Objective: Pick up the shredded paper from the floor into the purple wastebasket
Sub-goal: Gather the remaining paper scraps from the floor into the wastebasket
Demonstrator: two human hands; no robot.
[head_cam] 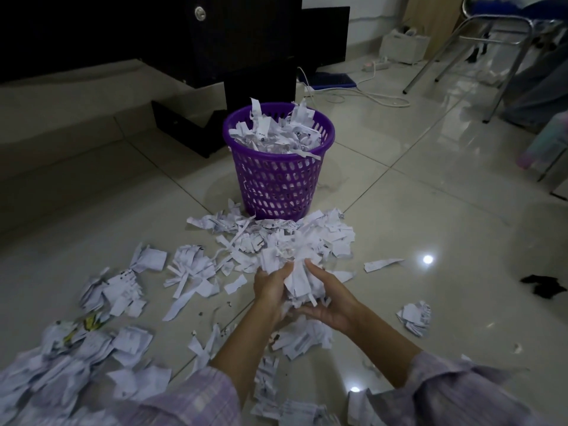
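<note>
Head view, dim light. I see the fingers [310, 267] of my right hand [330, 302] curled round one side of a bunch of shredded paper [299, 279]; the fingers of my left hand [272, 285] curl against the other side. Both hands grip the same bunch between them, above the floor [430, 216], palms turned toward each other. Strips hang loose from its underside.

Both forearms bare, with lilac checked sleeves [461, 392] at the bottom edge.

More shredded paper lies beneath and beyond the hands: a dense heap [276, 232] reaches the foot of the purple wastebasket [278, 179], and scattered clumps [123, 290] spread off to the left. One small clump [413, 316] sits apart on the right.

The wastebasket stands upright on the pale tiles, straight ahead of the hands, packed to the rim with shreds, some poking above it and one strip draped over the front edge.

Behind it, a black cabinet [215, 41]. To the right rear, chair legs [461, 47], a white cable [368, 96] and a power strip [376, 66]. A dark scrap [542, 285] lies on the tiles at far right.
</note>
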